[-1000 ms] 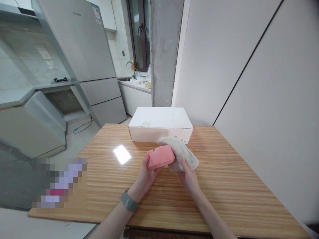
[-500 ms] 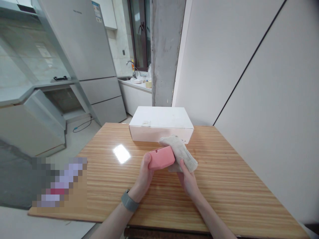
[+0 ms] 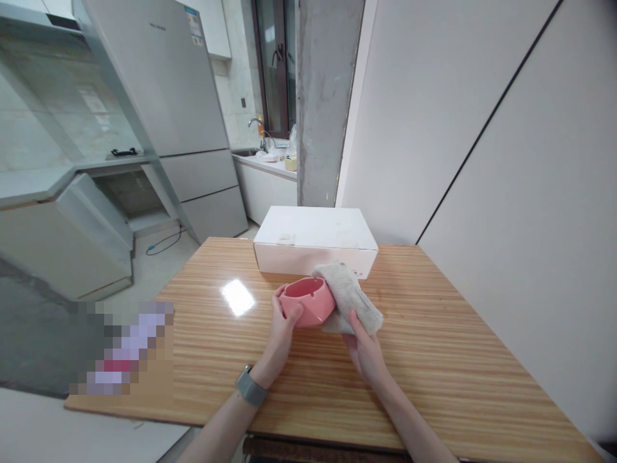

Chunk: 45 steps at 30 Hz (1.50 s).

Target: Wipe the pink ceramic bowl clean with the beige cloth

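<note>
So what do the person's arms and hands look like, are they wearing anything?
Both forearms are bare, with no sleeves in view. Neither the left hand nor the right hand has a glove, and I can see no ring. The only thing worn is a grey wristband, like a watch strap, round the left wrist. The right wrist has nothing on it.

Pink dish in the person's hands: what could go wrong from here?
The pink dish is gripped by the left hand alone, tilted, while the right hand presses a cloth against its side; a hard rub might push it out onto the table. The white box sits just behind, so a slip could strike it.
</note>
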### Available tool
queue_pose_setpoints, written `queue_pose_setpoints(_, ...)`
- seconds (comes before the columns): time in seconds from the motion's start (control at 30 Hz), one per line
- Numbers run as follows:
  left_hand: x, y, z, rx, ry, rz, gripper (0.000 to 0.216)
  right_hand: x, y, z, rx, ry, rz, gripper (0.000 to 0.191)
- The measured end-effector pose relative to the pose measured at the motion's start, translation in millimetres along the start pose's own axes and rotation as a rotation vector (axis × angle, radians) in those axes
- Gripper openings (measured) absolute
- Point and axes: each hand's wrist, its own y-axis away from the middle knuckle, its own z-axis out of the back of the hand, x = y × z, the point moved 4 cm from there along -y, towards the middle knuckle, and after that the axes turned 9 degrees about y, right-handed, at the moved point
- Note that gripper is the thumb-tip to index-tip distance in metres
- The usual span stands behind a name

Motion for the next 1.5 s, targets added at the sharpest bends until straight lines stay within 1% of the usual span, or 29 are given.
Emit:
queue_pose_setpoints(0.13,4,4,-18,0.151,0.230,0.193,0.068,12,-3,3,-0.034,-0.022,0.052,0.056)
queue_pose_setpoints(0.23,4,7,-26,0.206,0.248,0.262,0.069,18,-6,6,-0.034,-0.030,0.067,0.056)
queue_pose_setpoints(0.33,1,7,-26,0.213,0.193,0.251,0.063,18,-6,7,-0.015,-0.023,0.064,0.058)
queue_pose_setpoints(0.47,-4,6,-20,0.247,0.133,0.179,0.064,15,-4,3,0.084,0.002,0.054,0.054)
queue_pose_setpoints(0.57,-2,7,-17,0.216,0.135,0.189,0.062,13,-4,3,0.090,0.026,0.043,0.051)
queue_pose_setpoints(0.73,3,8,-19,0.199,0.206,0.283,0.056,9,-3,3,0.062,0.016,0.027,0.053)
queue_pose_setpoints(0.93,7,3,-13,0.052,0.203,0.294,0.066,11,-1,-3,0.114,0.007,0.054,0.049)
queue_pose_setpoints(1.0,7,2,-11,0.032,0.190,0.284,0.065,12,0,-5,0.118,-0.001,0.052,0.048)
queue_pose_setpoints(1.13,4,0,-9,-0.022,0.162,0.219,0.062,14,2,-5,0.108,-0.019,0.046,0.044)
queue_pose_setpoints(1.27,1,-2,-7,-0.082,0.139,0.152,0.060,12,3,-4,0.077,-0.037,0.031,0.045)
queue_pose_setpoints(1.37,-1,-3,-8,-0.068,0.193,0.181,0.057,13,2,-1,0.038,-0.044,0.030,0.046)
queue_pose_setpoints(1.5,-1,-2,-11,0.014,0.275,0.272,0.050,19,-1,3,0.033,-0.047,0.074,0.044)
